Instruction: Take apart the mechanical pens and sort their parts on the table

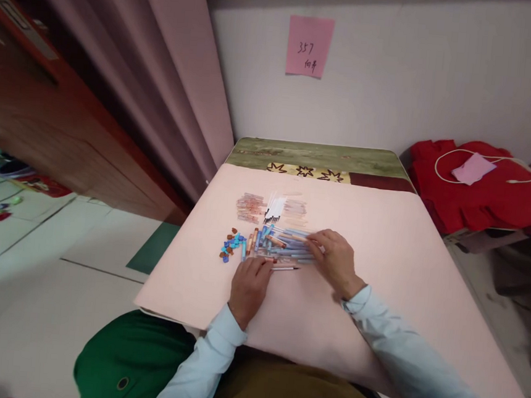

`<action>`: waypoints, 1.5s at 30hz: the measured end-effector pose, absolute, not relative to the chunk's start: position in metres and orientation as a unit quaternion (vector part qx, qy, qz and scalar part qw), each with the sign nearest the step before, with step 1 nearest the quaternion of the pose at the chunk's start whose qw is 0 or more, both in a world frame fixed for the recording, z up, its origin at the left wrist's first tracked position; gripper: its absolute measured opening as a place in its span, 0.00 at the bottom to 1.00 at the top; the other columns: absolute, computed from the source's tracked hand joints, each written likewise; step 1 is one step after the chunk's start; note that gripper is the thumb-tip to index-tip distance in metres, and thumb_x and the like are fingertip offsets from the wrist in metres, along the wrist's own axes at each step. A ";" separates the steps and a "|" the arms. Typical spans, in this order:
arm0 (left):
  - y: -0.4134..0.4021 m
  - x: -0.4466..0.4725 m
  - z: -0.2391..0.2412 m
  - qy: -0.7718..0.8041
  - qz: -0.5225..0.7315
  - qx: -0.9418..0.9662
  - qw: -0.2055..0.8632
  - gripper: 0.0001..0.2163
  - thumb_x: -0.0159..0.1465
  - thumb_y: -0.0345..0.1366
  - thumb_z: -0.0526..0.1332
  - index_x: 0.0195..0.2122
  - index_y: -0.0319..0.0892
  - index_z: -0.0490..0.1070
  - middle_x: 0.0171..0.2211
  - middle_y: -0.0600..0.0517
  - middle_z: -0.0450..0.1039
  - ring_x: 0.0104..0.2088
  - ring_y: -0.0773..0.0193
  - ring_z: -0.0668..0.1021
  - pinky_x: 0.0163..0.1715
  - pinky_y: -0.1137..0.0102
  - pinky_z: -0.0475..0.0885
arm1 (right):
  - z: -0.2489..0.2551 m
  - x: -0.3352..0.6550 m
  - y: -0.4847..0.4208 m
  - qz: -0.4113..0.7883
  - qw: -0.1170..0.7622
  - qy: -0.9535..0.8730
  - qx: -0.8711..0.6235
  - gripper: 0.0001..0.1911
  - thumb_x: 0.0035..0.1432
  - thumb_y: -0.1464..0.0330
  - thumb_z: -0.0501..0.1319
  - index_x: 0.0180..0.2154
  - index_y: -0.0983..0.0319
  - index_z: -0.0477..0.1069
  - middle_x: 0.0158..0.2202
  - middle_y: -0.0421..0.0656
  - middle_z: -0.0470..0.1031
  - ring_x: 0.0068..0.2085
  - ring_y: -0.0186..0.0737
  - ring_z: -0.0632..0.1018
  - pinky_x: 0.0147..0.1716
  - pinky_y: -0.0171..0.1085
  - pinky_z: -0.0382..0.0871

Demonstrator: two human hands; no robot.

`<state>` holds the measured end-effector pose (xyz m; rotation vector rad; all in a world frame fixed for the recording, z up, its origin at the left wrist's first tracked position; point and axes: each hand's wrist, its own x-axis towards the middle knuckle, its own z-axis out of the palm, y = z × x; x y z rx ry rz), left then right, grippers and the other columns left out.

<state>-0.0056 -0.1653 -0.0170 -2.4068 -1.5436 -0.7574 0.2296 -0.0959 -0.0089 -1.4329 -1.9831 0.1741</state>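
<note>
My left hand (249,287) rests at the near side of a pile of pen parts, with its fingers curled. From its fingertips a thin white stick with a dark tip (286,268) sticks out to the right. At the pile's right end, my right hand (334,261) has thumb and forefinger pinched on the end of a slim pen barrel (294,237). The pile mixes pale blue barrels (289,250) with shorter blue and orange-brown pieces (276,241). Left of it lie small blue and brown caps (232,244).
Behind the pile are brownish thin sticks (250,208), white sticks with black ends (274,209) and pale sticks (295,208). A pink cover (374,233) lies over the table. Red cloth (488,200) with a white cable is at right, green fabric (133,361) at lower left.
</note>
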 end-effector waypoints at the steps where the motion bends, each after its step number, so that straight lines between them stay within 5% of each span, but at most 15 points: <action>1: -0.165 -0.006 -0.017 -0.518 -0.255 -0.811 0.093 0.08 0.68 0.30 0.58 0.47 0.42 0.72 0.40 0.47 0.76 0.41 0.57 0.76 0.39 0.63 0.69 | -0.012 0.224 -0.089 0.066 0.330 -0.768 -0.545 0.13 0.67 0.59 0.58 0.39 0.56 0.79 0.38 0.45 0.79 0.40 0.45 0.76 0.39 0.42 0.66; 12: -0.167 -0.009 -0.020 -0.507 -0.258 -0.818 0.083 0.10 0.68 0.29 0.58 0.49 0.43 0.71 0.42 0.46 0.77 0.42 0.57 0.76 0.40 0.62 0.70 | -0.026 0.240 -0.084 0.135 0.387 -0.692 -0.595 0.14 0.66 0.59 0.57 0.45 0.58 0.77 0.44 0.46 0.77 0.45 0.46 0.76 0.44 0.43 0.70; 19: -0.166 -0.008 -0.020 -0.513 -0.261 -0.814 0.075 0.10 0.68 0.30 0.57 0.48 0.43 0.72 0.42 0.46 0.77 0.42 0.57 0.76 0.40 0.62 0.70 | -0.031 0.256 -0.091 0.166 0.355 -0.699 -0.598 0.20 0.64 0.56 0.57 0.52 0.59 0.74 0.46 0.48 0.76 0.33 0.40 0.75 0.36 0.42 0.72; 29: -0.168 -0.010 -0.017 -0.541 -0.297 -0.786 0.049 0.09 0.68 0.33 0.57 0.47 0.44 0.74 0.42 0.46 0.77 0.44 0.57 0.76 0.43 0.62 0.71 | -0.037 0.224 -0.078 0.129 0.424 -0.663 -0.603 0.17 0.66 0.59 0.54 0.47 0.62 0.74 0.49 0.52 0.75 0.52 0.49 0.72 0.54 0.51 0.66; 45: -0.147 -0.018 -0.007 -0.570 -0.345 -0.746 -0.018 0.08 0.67 0.36 0.60 0.45 0.44 0.75 0.42 0.47 0.76 0.46 0.57 0.76 0.47 0.61 0.70 | -0.032 0.206 -0.087 0.234 0.523 -0.589 -0.569 0.16 0.67 0.60 0.53 0.46 0.61 0.74 0.48 0.50 0.75 0.50 0.45 0.75 0.53 0.47 0.69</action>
